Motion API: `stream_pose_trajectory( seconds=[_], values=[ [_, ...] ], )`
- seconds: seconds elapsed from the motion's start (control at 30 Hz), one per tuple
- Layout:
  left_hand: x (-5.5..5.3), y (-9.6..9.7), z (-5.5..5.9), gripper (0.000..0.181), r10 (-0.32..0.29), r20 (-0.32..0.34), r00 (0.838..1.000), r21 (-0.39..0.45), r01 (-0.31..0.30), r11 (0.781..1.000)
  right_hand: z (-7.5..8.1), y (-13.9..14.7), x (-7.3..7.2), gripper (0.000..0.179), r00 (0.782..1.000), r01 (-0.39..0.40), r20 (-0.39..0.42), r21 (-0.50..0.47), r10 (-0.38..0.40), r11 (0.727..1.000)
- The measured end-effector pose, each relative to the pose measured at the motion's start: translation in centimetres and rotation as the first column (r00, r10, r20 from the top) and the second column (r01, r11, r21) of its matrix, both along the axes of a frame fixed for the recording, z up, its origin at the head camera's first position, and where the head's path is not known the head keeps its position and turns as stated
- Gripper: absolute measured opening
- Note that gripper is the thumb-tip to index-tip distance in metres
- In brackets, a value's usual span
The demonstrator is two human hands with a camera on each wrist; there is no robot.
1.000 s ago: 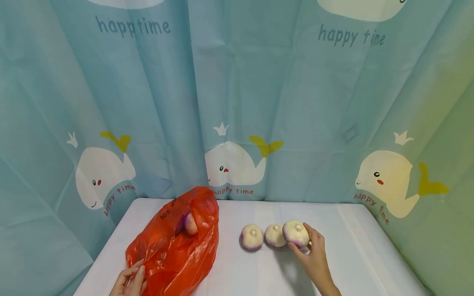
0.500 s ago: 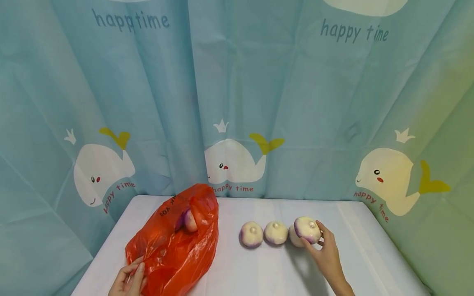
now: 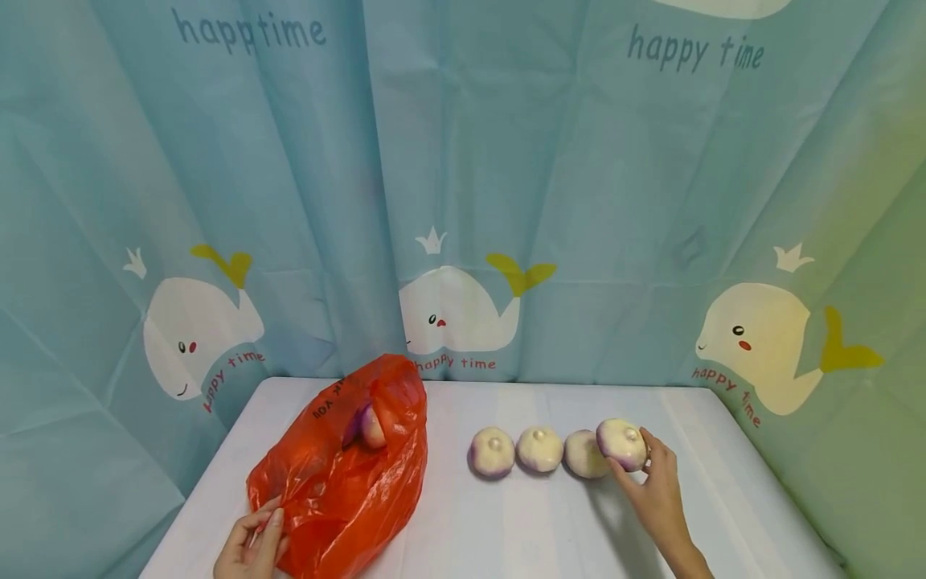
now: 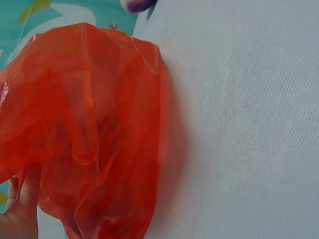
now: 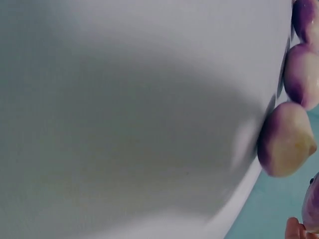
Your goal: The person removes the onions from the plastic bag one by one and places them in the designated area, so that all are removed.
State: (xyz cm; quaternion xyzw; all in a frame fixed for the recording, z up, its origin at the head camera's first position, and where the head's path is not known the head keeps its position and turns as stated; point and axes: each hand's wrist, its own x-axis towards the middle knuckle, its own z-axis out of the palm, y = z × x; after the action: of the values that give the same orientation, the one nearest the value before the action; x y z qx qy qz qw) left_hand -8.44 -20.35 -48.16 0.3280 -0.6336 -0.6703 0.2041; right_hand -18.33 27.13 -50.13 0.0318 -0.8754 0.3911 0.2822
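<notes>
My right hand [image 3: 657, 481] holds a white-and-purple turnip [image 3: 622, 444] between thumb and fingers, raised over the right end of a row. The row on the table has three similar turnips: a left one [image 3: 493, 452], a middle one [image 3: 539, 449] and a right one [image 3: 585, 454], which the held turnip partly overlaps in the head view. My left hand [image 3: 251, 540] pinches the edge of a red plastic bag [image 3: 391, 498]. Through the bag's opening shows another purple-and-pale turnip [image 3: 372, 427]; the rest of the contents is hidden. In the right wrist view, the held turnip [image 5: 312, 206] is cut off at the edge.
The white table [image 3: 506, 523] ends at the back against a light blue curtain [image 3: 463, 161] with printed whales. The curtain also rises along the left and right sides. The bag covers much of the table's left part.
My right hand has moved right with the held turnip, and the row's right turnip, hidden at first, has come into sight. The left hand keeps its pinch on the bag. The head view has tilted slightly.
</notes>
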Motion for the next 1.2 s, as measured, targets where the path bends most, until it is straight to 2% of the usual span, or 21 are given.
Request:
stream_pose_trajectory(
  seconds=[0.2, 0.3, 0.4, 0.6, 0.83, 1.0, 1.1, 1.2],
  values=[
    [0.0, -0.1, -0.2, 0.032, 0.000, -0.014, 1.000, 0.029, 0.000, 1.000, 0.2, 1.0, -0.2, 0.066, 0.999, 0.049, -0.004, 0.057, -0.049, 0.997],
    [0.0, -0.2, -0.2, 0.025, -0.009, -0.011, 1.000, 0.022, 0.009, 1.000, 0.3, 1.3, -0.3, 0.066, 0.998, 0.067, -0.029, 0.105, -0.064, 0.992],
    [0.1, -0.2, -0.2, 0.015, -0.013, -0.017, 1.000, 0.013, 0.013, 1.000, 0.5, 1.6, -0.5, 0.064, 0.999, 0.053, -0.019, 0.116, -0.051, 0.992],
    [0.1, 0.1, 0.2, 0.011, -0.014, -0.032, 0.999, 0.013, 0.014, 1.000, 0.2, 2.5, -0.8, 0.064, 0.997, 0.003, 0.074, 0.096, -0.010, 0.995],
    [0.1, 0.0, 0.2, 0.023, -0.040, -0.003, 0.999, -0.015, 0.040, 0.999, -0.3, 3.3, -1.4, 0.065, 0.986, -0.003, 0.168, 0.086, -0.011, 0.996],
    [0.0, -0.1, 0.2, 0.036, -0.054, 0.033, 0.998, -0.058, 0.056, 0.997, -0.5, 3.7, -1.7, 0.067, 0.967, -0.025, 0.253, 0.104, -0.002, 0.994],
    [0.0, 0.0, 0.1, 0.036, -0.051, 0.048, 0.998, -0.065, 0.054, 0.996, -0.6, 3.9, -1.7, 0.070, 0.953, -0.031, 0.302, 0.106, -0.002, 0.994],
    [0.1, -0.1, 0.1, 0.034, -0.046, 0.035, 0.998, -0.052, 0.048, 0.997, -0.6, 4.2, -1.6, 0.071, 0.942, -0.027, 0.335, 0.106, -0.010, 0.994]
  ],
)
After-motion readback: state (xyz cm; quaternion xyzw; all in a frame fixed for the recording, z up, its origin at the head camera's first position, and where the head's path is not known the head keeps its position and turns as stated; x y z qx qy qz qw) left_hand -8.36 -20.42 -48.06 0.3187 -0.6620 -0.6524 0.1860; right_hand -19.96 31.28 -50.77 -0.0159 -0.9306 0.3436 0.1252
